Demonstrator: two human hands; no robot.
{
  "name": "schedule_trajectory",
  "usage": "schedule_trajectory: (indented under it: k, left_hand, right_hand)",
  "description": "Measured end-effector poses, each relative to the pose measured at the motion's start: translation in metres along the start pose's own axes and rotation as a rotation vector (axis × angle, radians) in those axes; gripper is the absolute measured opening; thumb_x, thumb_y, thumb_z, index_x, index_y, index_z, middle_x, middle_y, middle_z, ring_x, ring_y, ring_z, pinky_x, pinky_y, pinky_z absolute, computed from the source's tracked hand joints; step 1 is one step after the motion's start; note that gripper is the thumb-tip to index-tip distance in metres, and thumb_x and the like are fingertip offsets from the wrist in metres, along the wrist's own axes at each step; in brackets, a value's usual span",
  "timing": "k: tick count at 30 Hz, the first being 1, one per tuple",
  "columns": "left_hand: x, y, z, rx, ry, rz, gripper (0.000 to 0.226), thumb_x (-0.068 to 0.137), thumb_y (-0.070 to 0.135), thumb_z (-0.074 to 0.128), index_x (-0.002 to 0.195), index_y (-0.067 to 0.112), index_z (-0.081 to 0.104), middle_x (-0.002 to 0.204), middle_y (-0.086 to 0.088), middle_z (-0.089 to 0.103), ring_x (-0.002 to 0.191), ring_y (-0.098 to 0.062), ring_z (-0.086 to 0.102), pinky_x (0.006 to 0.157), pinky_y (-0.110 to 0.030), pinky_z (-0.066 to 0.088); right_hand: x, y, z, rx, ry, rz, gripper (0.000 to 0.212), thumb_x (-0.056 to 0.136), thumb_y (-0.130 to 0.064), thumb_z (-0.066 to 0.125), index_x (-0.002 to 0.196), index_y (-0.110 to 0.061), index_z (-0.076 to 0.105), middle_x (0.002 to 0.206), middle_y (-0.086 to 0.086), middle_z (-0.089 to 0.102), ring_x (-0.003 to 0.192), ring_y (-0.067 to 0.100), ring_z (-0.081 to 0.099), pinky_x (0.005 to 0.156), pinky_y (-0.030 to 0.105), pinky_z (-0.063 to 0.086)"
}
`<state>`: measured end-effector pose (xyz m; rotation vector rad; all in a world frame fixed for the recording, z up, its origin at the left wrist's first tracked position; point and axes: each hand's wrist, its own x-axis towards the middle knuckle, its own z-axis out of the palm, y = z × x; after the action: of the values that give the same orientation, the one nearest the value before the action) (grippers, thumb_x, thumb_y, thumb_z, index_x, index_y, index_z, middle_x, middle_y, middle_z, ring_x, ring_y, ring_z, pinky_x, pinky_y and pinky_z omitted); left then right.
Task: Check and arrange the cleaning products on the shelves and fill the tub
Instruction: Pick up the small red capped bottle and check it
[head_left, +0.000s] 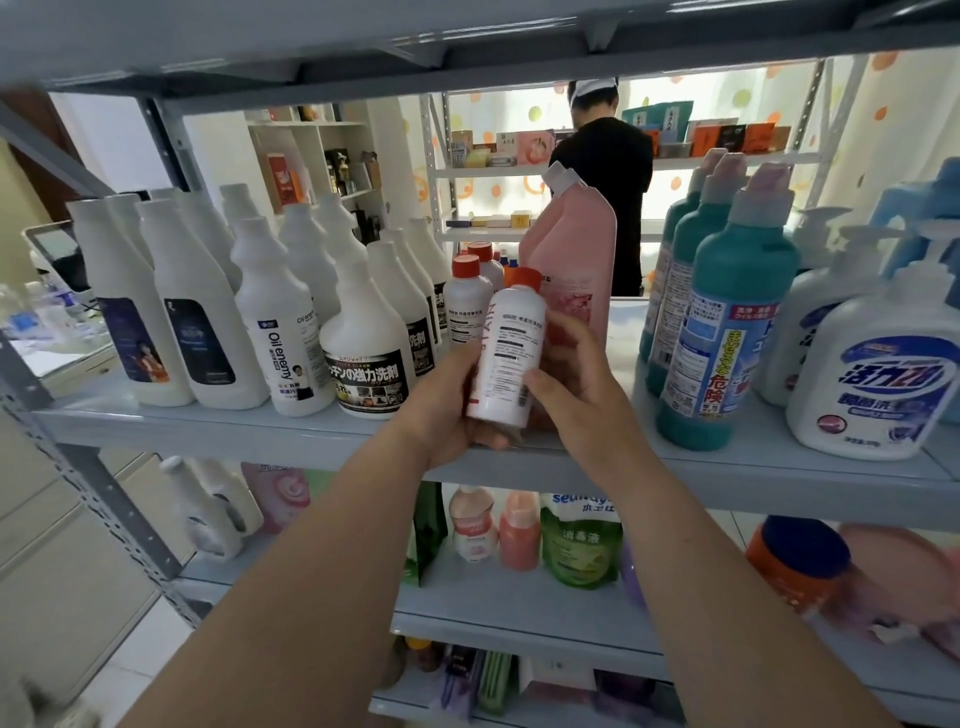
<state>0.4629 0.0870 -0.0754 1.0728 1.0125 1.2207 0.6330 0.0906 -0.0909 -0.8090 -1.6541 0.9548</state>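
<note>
A small white bottle with an orange cap (511, 353) is held tilted just above the front edge of the grey shelf (291, 434). My left hand (449, 402) grips its lower part from the left and underneath. My right hand (576, 384) holds its right side with curled fingers. Behind it on the shelf stand two similar orange-capped bottles (467, 301) and a tall pink bottle (576, 260).
Several white bottles (249, 312) crowd the shelf's left half; teal bottles (727, 338) and white pump bottles (878, 379) stand at the right. Lower shelves hold pouches and bottles (579, 540). A person in black (608, 166) stands behind the rack.
</note>
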Motion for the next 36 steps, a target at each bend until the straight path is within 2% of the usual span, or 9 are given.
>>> schedule_trajectory:
  k: [3, 8, 16, 21, 27, 29, 31, 34, 36]
  left_hand:
    - [0.001, -0.004, 0.001, -0.063, -0.015, 0.068, 0.029, 0.106, 0.027, 0.046, 0.135, 0.02, 0.047, 0.113, -0.008, 0.071, 0.095, -0.027, 0.073, 0.069, -0.046, 0.062]
    - [0.005, -0.005, 0.0, -0.18, 0.024, 0.06, 0.049, 0.1, 0.032, 0.054, 0.143, 0.01, 0.048, 0.137, -0.022, 0.061, 0.123, -0.04, 0.062, 0.097, -0.063, 0.052]
    - [0.002, -0.008, 0.002, -0.035, 0.045, 0.12, 0.02, 0.102, 0.007, 0.051, 0.115, 0.012, 0.067, 0.106, -0.008, 0.073, 0.099, -0.025, 0.07, 0.081, -0.046, 0.062]
    - [-0.001, -0.012, 0.001, 0.051, -0.02, 0.195, 0.028, 0.089, 0.012, 0.071, 0.112, 0.013, 0.055, 0.102, -0.012, 0.068, 0.092, -0.028, 0.071, 0.067, -0.042, 0.062]
    - [-0.005, -0.01, 0.002, 0.133, -0.02, 0.206, 0.047, 0.078, 0.032, 0.081, 0.113, 0.013, 0.055, 0.103, -0.014, 0.07, 0.093, -0.031, 0.072, 0.073, -0.046, 0.061]
    - [-0.008, -0.011, 0.004, 0.188, -0.016, 0.234, 0.033, 0.092, 0.029, 0.071, 0.115, 0.011, 0.056, 0.101, -0.006, 0.072, 0.092, -0.024, 0.072, 0.078, -0.048, 0.061]
    - [-0.013, -0.012, 0.011, 0.323, 0.07, 0.279, 0.016, 0.103, 0.02, 0.056, 0.116, 0.013, 0.062, 0.092, 0.005, 0.071, 0.085, -0.014, 0.069, 0.078, -0.04, 0.062]
    - [-0.014, -0.012, 0.02, 0.749, 0.228, 0.461, 0.03, 0.104, 0.011, 0.049, 0.127, 0.022, 0.064, 0.101, 0.0, 0.069, 0.087, -0.012, 0.063, 0.076, -0.016, 0.054]
    - [-0.006, -0.007, 0.021, 1.003, 0.352, 0.631, 0.038, 0.098, 0.004, 0.052, 0.132, 0.018, 0.061, 0.116, -0.008, 0.062, 0.103, -0.015, 0.055, 0.091, -0.022, 0.049]
  right_hand:
    - [0.001, -0.001, 0.001, -0.022, -0.036, 0.01, 0.065, 0.096, -0.033, 0.07, 0.151, -0.045, 0.039, 0.139, -0.011, 0.059, 0.122, 0.0, 0.06, 0.096, 0.021, 0.054]
    - [0.002, -0.001, 0.002, -0.096, -0.015, 0.029, 0.055, 0.099, -0.038, 0.065, 0.148, -0.05, 0.042, 0.141, -0.01, 0.058, 0.128, 0.006, 0.056, 0.109, 0.034, 0.047]
    - [0.001, -0.007, -0.001, 0.006, 0.007, 0.111, 0.045, 0.106, -0.019, 0.046, 0.143, -0.043, 0.052, 0.131, -0.016, 0.062, 0.113, -0.008, 0.056, 0.096, 0.023, 0.044]
    - [0.001, -0.008, -0.003, -0.04, -0.056, 0.111, 0.042, 0.096, -0.02, 0.066, 0.13, -0.039, 0.05, 0.12, -0.01, 0.066, 0.108, 0.002, 0.063, 0.083, 0.017, 0.048]
    - [0.0, -0.003, 0.0, -0.084, 0.015, 0.083, 0.052, 0.092, -0.022, 0.071, 0.129, -0.044, 0.043, 0.118, -0.014, 0.064, 0.106, 0.002, 0.063, 0.077, 0.014, 0.047]
    - [-0.001, -0.002, 0.001, -0.094, 0.049, 0.066, 0.058, 0.092, -0.019, 0.072, 0.13, -0.047, 0.038, 0.123, -0.009, 0.063, 0.106, -0.001, 0.062, 0.076, 0.013, 0.049]
    - [-0.002, 0.0, 0.004, -0.12, 0.104, 0.059, 0.065, 0.089, -0.015, 0.074, 0.141, -0.034, 0.04, 0.126, -0.005, 0.062, 0.101, -0.005, 0.062, 0.071, 0.008, 0.051]
    - [0.001, 0.004, 0.01, -0.129, 0.183, 0.049, 0.085, 0.084, -0.013, 0.078, 0.154, -0.024, 0.031, 0.13, -0.005, 0.058, 0.101, -0.011, 0.06, 0.072, 0.003, 0.049]
    - [0.004, 0.007, 0.014, -0.149, 0.213, 0.033, 0.089, 0.083, -0.018, 0.08, 0.155, -0.028, 0.028, 0.137, -0.006, 0.055, 0.11, -0.003, 0.06, 0.08, 0.008, 0.053]
